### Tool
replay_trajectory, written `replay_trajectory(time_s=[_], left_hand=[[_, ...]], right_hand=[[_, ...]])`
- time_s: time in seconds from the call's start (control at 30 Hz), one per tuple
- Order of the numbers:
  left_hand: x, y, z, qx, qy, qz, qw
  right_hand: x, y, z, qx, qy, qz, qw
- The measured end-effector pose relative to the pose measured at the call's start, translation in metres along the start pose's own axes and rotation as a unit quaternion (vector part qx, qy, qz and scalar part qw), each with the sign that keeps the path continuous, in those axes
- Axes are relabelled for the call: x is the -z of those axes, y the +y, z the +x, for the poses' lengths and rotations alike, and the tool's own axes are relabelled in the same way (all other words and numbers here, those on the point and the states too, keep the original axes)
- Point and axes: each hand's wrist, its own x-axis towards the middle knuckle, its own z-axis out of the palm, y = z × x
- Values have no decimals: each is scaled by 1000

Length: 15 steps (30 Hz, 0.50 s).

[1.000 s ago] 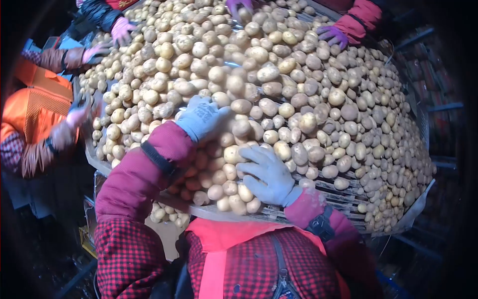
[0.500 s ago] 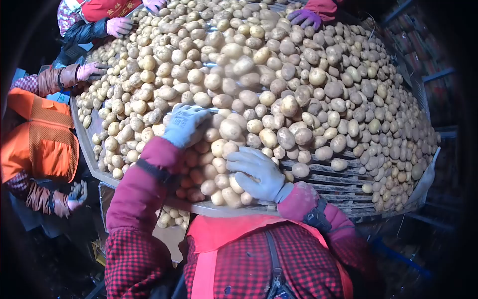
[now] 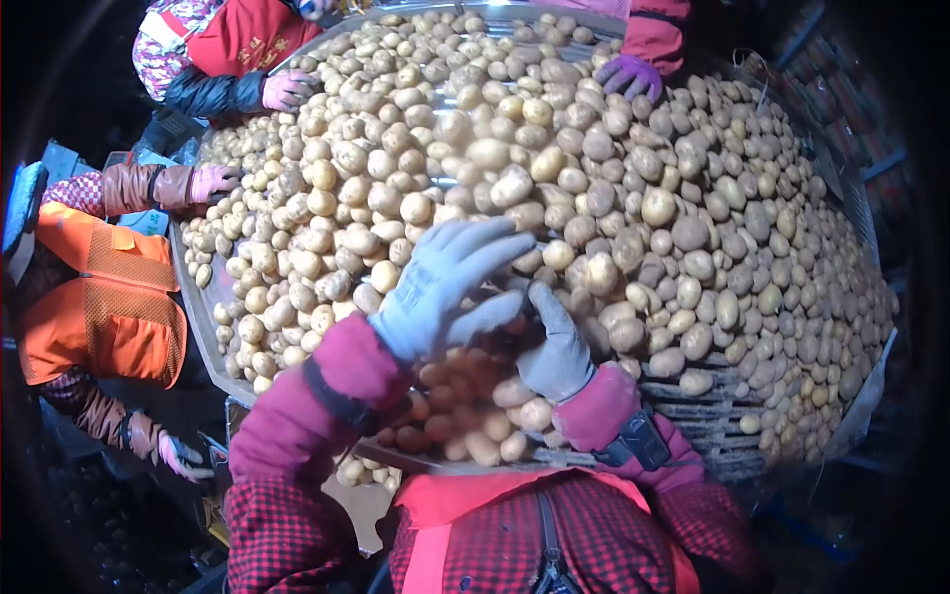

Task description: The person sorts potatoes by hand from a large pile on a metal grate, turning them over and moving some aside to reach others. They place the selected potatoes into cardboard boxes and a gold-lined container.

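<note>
Hundreds of potatoes point(image 3: 594, 178) lie heaped on a round sorting table point(image 3: 205, 332) and cover nearly all of it. Bare slats point(image 3: 708, 421) show only at the table's near right edge.

A co-worker in an orange vest point(image 3: 109, 307) stands at the table's left edge, with one pink-gloved hand point(image 3: 213, 181) touching the potatoes at the rim. Another co-worker in a red top point(image 3: 247, 40) leans in at the table's far left and lays a second pink glove point(image 3: 287, 89) on the heap. A purple-gloved hand point(image 3: 630, 74) rests on the potatoes at the table's far edge.

At the table's near edge, the person's left hand point(image 3: 445, 287), in a grey glove, is held palm down just above the potatoes with its fingers spread wide. The right hand point(image 3: 559, 346), also in a grey glove, is just beside it, back to the camera, with one finger raised and the rest curled out of sight. Whether it grips a potato cannot be told.

A small cluster of potatoes point(image 3: 485, 421) lies below and between the two hands, right at the table's near rim.
</note>
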Motion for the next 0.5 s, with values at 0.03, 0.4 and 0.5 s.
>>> replay_trajectory(time_s=[0.03, 0.4, 0.5], left_hand=[[-4, -14, 11, 18, 16, 20, 999], [-39, -186, 129, 242, -85, 205, 944], [-13, -195, 129, 204, -124, 206, 949]], right_hand=[[18, -2, 3, -44, 8, -3, 999], [35, -4, 14, -94, 22, -42, 994], [29, -6, 16, -100, 18, -59, 993]])
